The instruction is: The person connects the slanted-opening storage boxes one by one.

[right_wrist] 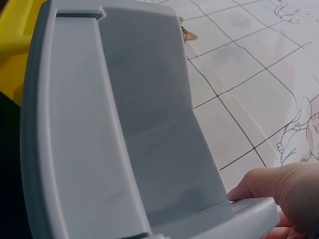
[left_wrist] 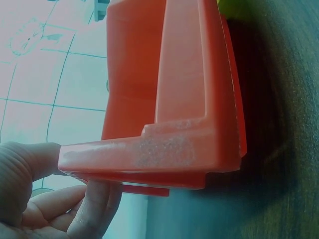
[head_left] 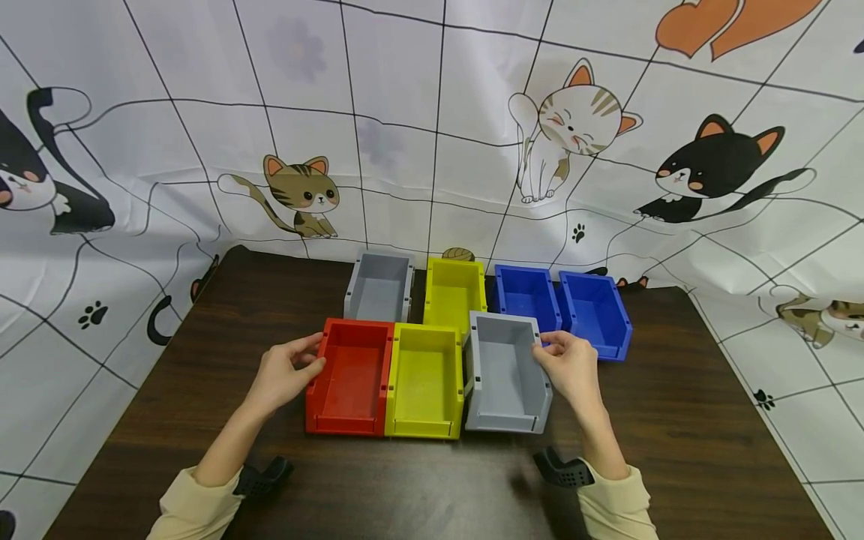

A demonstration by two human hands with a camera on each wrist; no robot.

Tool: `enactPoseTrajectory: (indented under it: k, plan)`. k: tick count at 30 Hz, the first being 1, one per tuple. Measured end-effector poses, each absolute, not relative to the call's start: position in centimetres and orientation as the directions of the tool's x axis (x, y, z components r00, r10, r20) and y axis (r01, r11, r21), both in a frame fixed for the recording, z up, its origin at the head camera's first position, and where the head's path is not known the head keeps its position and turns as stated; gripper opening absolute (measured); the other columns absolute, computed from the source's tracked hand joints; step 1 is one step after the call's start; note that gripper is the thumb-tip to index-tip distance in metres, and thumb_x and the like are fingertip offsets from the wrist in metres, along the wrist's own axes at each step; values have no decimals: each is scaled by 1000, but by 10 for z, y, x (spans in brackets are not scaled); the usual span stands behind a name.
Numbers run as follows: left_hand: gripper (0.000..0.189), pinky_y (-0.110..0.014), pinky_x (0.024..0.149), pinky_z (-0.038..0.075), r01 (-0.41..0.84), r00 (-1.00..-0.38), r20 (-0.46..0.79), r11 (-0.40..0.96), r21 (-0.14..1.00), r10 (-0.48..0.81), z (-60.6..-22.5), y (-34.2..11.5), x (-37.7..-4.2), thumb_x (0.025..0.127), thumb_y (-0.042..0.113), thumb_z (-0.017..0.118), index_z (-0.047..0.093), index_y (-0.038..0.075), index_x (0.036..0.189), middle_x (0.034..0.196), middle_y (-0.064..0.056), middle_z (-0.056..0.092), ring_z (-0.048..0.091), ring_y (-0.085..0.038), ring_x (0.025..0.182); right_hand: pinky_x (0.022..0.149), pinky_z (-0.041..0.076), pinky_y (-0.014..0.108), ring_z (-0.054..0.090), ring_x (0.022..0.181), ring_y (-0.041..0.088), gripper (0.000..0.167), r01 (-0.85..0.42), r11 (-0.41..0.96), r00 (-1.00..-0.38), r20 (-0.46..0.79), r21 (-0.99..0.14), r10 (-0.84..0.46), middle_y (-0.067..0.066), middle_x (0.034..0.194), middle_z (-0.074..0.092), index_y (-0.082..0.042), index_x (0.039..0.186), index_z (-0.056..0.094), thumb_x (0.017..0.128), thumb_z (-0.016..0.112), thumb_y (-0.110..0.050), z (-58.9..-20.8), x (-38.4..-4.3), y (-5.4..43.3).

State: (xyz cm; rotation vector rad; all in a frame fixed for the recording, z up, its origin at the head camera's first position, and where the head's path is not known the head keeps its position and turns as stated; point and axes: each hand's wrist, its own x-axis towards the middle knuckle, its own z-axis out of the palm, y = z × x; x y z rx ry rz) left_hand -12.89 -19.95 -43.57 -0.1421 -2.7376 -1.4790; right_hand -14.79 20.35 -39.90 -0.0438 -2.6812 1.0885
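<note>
My left hand [head_left: 285, 375] pinches the left wall of a red plastic storage bin [head_left: 351, 375]. In the left wrist view its thumb is on one side of the red wall and its fingers are on the other. Against the red bin stands a yellow bin [head_left: 427, 379], and a grey bin [head_left: 509, 367] comes after it on the right, slightly askew with a narrow gap between. The right hand [head_left: 568, 364] grips the grey bin's right wall between thumb and fingers, its fingertips partly hidden in the right wrist view. All three bins have nothing inside.
Behind the front row stand another grey bin [head_left: 379, 289], another yellow bin [head_left: 454, 289] and two blue bins, a left one [head_left: 526, 289] and a right one [head_left: 594, 315]. The dark wooden table [head_left: 432, 487] meets a cat-printed cloth [head_left: 405, 150] at the back.
</note>
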Motion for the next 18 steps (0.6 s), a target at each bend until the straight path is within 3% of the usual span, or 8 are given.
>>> enactPoseTrajectory:
  k: [10,18]
  plan:
    - [45,-24,50,46,94,-995,71,544,834,64,-436,-200,-130,86,0,62,51,-10,128,115,-27,60,61,-31,87,51,43,18,63,59,16,20,-90,711,-971,221,-698,94,16,70,68,9,93,68,80,69,-6,-401,-150,206]
    - [45,-24,48,45,91,-996,70,545,833,60,-436,-199,-129,86,0,62,51,-10,128,113,-27,61,61,-29,85,46,40,21,50,48,6,21,-61,648,-977,177,-759,115,10,65,65,5,95,69,84,67,-13,-404,-147,209]
